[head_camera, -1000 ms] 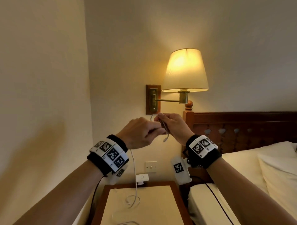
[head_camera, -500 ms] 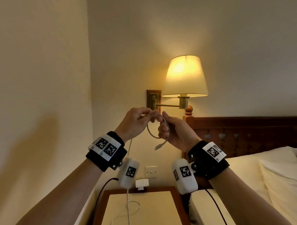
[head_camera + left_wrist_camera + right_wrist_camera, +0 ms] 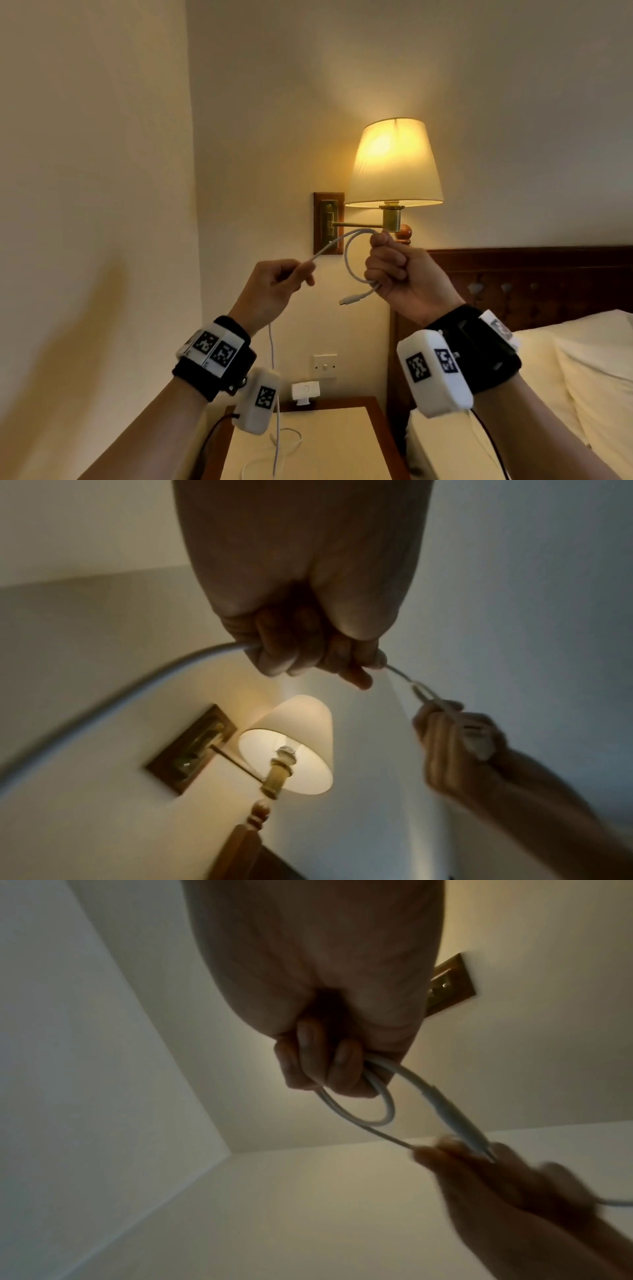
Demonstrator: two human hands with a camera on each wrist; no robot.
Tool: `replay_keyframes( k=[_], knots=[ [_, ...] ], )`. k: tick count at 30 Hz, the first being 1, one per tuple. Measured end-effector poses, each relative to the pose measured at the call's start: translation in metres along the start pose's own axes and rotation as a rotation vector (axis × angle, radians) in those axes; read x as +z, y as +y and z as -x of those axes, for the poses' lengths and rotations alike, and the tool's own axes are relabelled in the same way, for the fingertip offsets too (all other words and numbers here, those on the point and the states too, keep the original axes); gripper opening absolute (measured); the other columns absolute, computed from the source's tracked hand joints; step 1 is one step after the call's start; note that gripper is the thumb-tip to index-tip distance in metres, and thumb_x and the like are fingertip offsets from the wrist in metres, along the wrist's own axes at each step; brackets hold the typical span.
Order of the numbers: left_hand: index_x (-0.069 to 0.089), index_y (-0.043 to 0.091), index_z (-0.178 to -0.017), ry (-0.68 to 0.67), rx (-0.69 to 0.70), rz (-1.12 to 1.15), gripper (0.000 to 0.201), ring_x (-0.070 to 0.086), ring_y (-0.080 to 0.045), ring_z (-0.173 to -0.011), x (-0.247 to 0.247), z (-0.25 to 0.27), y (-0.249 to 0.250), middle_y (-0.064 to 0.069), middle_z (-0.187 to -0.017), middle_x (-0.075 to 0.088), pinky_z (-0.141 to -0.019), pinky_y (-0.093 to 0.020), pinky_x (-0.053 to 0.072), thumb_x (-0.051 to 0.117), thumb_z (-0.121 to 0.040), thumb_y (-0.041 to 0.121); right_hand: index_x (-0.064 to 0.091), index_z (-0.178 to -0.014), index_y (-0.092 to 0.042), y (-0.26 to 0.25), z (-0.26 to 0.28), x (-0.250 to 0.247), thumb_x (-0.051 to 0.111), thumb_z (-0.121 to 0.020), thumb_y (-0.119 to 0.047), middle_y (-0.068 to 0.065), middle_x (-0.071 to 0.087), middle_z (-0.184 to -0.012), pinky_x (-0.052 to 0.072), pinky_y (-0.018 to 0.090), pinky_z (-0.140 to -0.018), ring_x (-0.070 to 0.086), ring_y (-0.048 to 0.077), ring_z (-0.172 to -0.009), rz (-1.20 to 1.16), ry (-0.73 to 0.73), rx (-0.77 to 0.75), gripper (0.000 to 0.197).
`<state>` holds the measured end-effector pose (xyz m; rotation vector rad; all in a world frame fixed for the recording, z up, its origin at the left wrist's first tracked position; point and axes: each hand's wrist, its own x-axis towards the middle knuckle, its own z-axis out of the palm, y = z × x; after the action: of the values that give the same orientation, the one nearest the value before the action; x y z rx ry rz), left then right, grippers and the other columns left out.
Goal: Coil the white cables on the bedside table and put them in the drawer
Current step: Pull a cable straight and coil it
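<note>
Both hands are raised in front of the wall lamp. My right hand [image 3: 388,270] grips a small loop of the white cable [image 3: 346,263] in a fist, and the cable's connector end [image 3: 347,301] sticks out below it. Down and to the left, my left hand [image 3: 294,277] pinches the same cable, with a short stretch running between the hands. From the left hand the cable hangs to the bedside table [image 3: 329,445], where more of it lies loose. The right wrist view shows the loop of cable [image 3: 377,1112] under the curled fingers. The left wrist view shows the cable [image 3: 137,693] passing through the left fist. No drawer is in view.
A lit wall lamp [image 3: 394,164] on a brass arm hangs just behind the hands. A white charger [image 3: 306,390] is plugged in above the table, below a wall switch [image 3: 324,366]. The bed with pillows [image 3: 582,377] and a dark headboard [image 3: 531,274] is on the right.
The hands were close together and have drawn apart. The left hand has moved down and left along the cable. The right hand has risen, keeping the loop.
</note>
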<state>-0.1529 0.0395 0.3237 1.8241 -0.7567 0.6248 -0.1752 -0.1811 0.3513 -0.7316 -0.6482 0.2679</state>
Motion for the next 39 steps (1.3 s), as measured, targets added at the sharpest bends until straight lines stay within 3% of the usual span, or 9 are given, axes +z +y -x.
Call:
replay_keyframes(
  k=[6,11,16,20,27,31,34,37,39],
  knots=[
    [0.064,0.016,-0.081,0.023,-0.107,-0.158,0.024,0.044,-0.005,-0.049,0.006,0.029,-0.048,0.006,-0.061,0.057,-0.051,-0.014,0.039,0.049,-0.099,0.021,0.057,-0.084,-0.011,-0.015,0.011,0.0,0.036,-0.102,-0.02,-0.006,0.046,-0.057,0.039,0.015,-0.047,0.042,0.004,-0.045,0.153,0.131,-0.013,0.029],
    [0.058,0.023,-0.074,-0.377,0.174,-0.621,0.033,0.048,-0.005,-0.051,0.034,0.033,0.0,0.013,-0.059,0.051,-0.059,-0.026,0.047,0.044,-0.101,0.035,0.062,-0.09,-0.007,0.008,0.005,0.004,0.042,-0.103,-0.022,0.006,0.066,-0.072,0.055,0.022,-0.061,0.065,0.015,-0.065,0.481,0.221,-0.074,0.028],
    [0.059,0.024,-0.081,-0.14,0.597,-0.778,0.027,0.042,-0.003,-0.053,0.037,0.028,0.035,0.009,-0.068,0.06,-0.051,-0.015,0.032,0.044,-0.099,0.038,0.066,-0.093,-0.002,0.022,0.005,0.002,0.046,-0.102,-0.023,0.008,0.069,-0.075,0.054,0.022,-0.063,0.066,0.016,-0.069,0.754,0.234,-0.098,0.031],
    [0.064,0.018,-0.09,-0.008,0.731,-0.776,0.028,0.053,-0.006,-0.057,0.035,0.023,0.035,0.003,-0.077,0.066,-0.055,-0.013,0.037,0.046,-0.098,0.037,0.07,-0.097,-0.003,0.032,0.005,0.001,0.049,-0.099,-0.026,0.013,0.07,-0.084,0.056,0.026,-0.069,0.067,0.021,-0.078,0.886,0.235,-0.085,0.032],
    [0.056,0.015,-0.101,0.117,0.523,-0.59,0.035,0.048,-0.001,-0.066,0.028,0.021,0.022,0.016,-0.087,0.046,-0.059,-0.006,0.037,0.06,-0.086,0.046,0.069,-0.094,-0.004,0.043,0.009,-0.001,0.046,-0.1,-0.027,0.007,0.065,-0.065,0.048,0.019,-0.049,0.056,0.012,-0.048,0.899,0.127,0.006,0.034],
    [0.064,0.011,-0.1,0.046,0.46,-0.398,0.029,0.049,0.003,-0.071,0.024,0.014,0.007,0.007,-0.092,0.052,-0.059,-0.005,0.037,0.071,-0.082,0.033,0.068,-0.083,-0.011,0.047,0.008,-0.008,0.043,-0.102,-0.03,0.0,0.051,-0.054,0.033,0.022,-0.049,0.04,0.011,-0.046,0.988,0.107,0.081,0.037],
    [0.066,0.015,-0.102,-0.026,0.29,-0.285,0.031,0.056,0.002,-0.075,0.024,0.016,0.0,0.005,-0.097,0.063,-0.063,-0.011,0.044,0.066,-0.083,0.039,0.066,-0.08,-0.011,0.045,0.004,-0.012,0.043,-0.103,-0.03,-0.003,0.045,-0.054,0.03,0.024,-0.051,0.036,0.01,-0.048,0.997,0.094,0.124,0.038],
    [0.071,0.011,-0.096,-0.148,0.062,-0.165,0.042,0.063,-0.003,-0.072,0.025,0.018,-0.003,0.003,-0.082,0.069,-0.071,-0.021,0.051,0.057,-0.083,0.049,0.065,-0.079,-0.011,0.044,0.001,-0.015,0.044,-0.103,-0.03,-0.003,0.041,-0.056,0.029,0.022,-0.049,0.033,0.01,-0.048,0.999,0.099,0.131,0.037],
    [0.07,0.006,-0.096,-0.245,-0.073,-0.034,0.042,0.058,-0.003,-0.06,0.024,0.021,-0.001,0.0,-0.073,0.066,-0.062,-0.017,0.046,0.051,-0.09,0.043,0.063,-0.08,-0.009,0.045,0.001,-0.018,0.043,-0.103,-0.029,-0.002,0.039,-0.056,0.03,0.021,-0.048,0.032,0.01,-0.048,0.987,0.106,0.138,0.036]
  ],
)
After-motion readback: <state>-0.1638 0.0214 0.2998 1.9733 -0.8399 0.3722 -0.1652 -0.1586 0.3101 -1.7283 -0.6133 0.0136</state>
